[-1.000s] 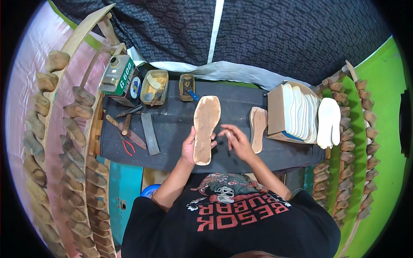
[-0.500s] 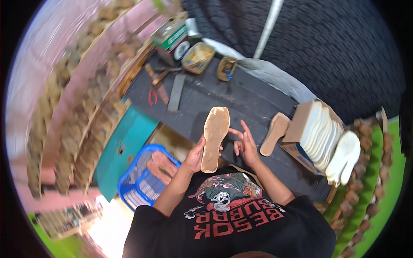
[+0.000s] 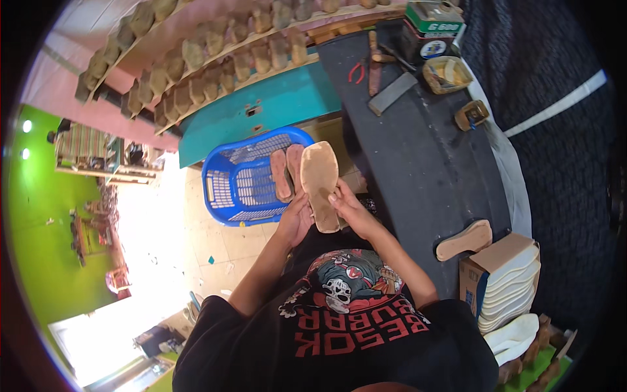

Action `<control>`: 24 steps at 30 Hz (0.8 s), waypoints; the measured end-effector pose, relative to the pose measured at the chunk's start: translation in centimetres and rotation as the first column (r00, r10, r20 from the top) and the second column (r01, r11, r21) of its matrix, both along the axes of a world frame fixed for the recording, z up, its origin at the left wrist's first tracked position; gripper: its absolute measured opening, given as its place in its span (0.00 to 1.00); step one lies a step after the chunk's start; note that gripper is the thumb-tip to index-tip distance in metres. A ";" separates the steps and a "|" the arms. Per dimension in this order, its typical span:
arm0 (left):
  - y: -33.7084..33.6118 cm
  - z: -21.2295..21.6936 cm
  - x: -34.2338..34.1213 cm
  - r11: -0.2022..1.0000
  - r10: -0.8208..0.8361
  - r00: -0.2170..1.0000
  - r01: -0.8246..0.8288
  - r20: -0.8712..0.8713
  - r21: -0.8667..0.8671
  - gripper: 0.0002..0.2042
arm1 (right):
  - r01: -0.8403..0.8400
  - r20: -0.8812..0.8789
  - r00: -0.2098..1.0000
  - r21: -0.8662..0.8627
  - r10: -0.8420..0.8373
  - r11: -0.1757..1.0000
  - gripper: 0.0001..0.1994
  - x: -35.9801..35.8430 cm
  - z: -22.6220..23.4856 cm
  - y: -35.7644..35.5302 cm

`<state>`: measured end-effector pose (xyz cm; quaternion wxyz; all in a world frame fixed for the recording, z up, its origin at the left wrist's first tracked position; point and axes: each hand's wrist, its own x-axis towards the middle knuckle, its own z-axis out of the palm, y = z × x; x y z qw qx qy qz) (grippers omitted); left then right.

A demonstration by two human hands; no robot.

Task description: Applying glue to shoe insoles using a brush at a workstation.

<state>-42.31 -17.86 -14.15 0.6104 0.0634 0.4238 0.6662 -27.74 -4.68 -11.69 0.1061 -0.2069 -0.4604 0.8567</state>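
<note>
A tan shoe insole (image 3: 319,179) is held up in front of my chest, its broad end pointing away from me. My left hand (image 3: 297,221) grips its left edge near the narrow end. My right hand (image 3: 351,210) is closed on the right edge, with the thumb on the face and the other fingers partly hidden. Just beyond and to the left, a blue plastic basket (image 3: 220,208) stands on the floor. Two reddish-brown insoles (image 3: 279,175) lie in it, one partly covered by the held insole.
A dark worktable (image 3: 418,176) runs along my right. On it lie another tan insole (image 3: 465,240), a cardboard box (image 3: 483,264) of white insoles, a sharpening stone (image 3: 392,93), red-handled pliers (image 3: 356,72), a tub (image 3: 448,74) and a tin (image 3: 431,29). Shelves of shoe lasts (image 3: 212,78) stand beyond.
My view and body have turned left, toward the basket. The insole has come along in my left hand, and my right hand, earlier apart with fingers spread, now grips its right edge.
</note>
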 end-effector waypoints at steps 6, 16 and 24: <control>-2.1 -4.0 -1.6 0.984 0.029 0.987 0.000 0.159 -0.177 0.22 | -0.021 0.165 0.984 -0.235 0.061 0.972 0.38 -2.8 -4.3 -1.0; -3.8 -11.6 -9.6 0.918 0.298 0.954 -0.278 0.030 -0.283 0.20 | 0.195 0.155 0.976 -0.300 -0.154 0.934 0.35 -14.6 -12.4 -7.9; -2.2 -22.4 -20.5 0.810 0.221 0.962 -0.271 -0.157 -0.520 0.21 | 0.154 0.169 0.982 -0.445 -0.086 0.882 0.29 -26.3 -27.3 -7.4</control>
